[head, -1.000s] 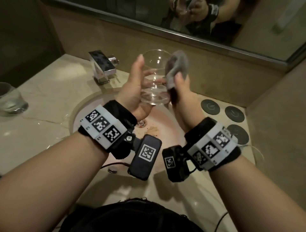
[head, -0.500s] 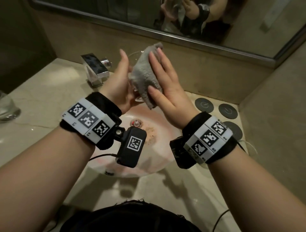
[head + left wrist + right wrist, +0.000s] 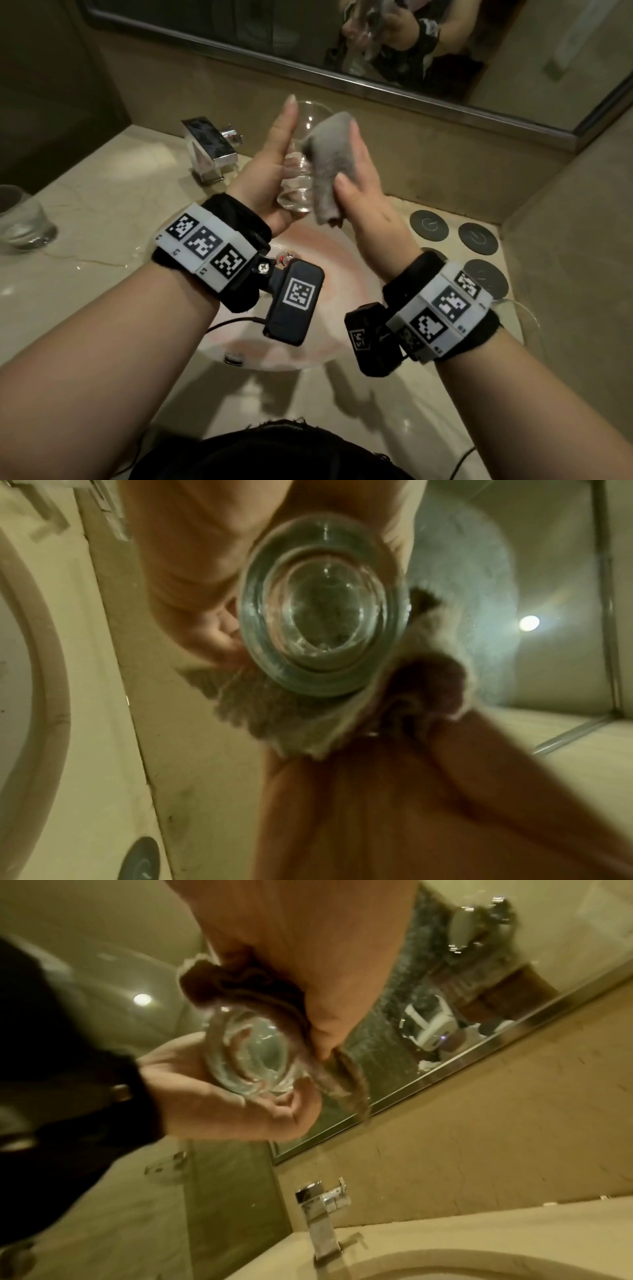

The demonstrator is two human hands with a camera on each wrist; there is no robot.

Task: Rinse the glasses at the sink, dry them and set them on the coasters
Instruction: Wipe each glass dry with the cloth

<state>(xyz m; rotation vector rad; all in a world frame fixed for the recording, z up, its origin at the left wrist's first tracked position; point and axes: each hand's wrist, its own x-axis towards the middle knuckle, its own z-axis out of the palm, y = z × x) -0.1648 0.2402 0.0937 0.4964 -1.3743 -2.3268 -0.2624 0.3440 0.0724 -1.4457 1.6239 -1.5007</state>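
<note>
Head view: left hand (image 3: 270, 178) grip wraps glass (image 3: 301, 192) above sink (image 3: 308, 356). Right hand (image 3: 356, 202) grip squeezes cloth (image 3: 325, 164), now slid off rim onto side. Drying nearly done; coasters (image 3: 429, 224) next.

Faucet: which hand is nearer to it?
Left. The left hand, holding the glass, sits just beside the faucet. The right hand, pressing the cloth to the glass, is on the glass's far side.
</note>
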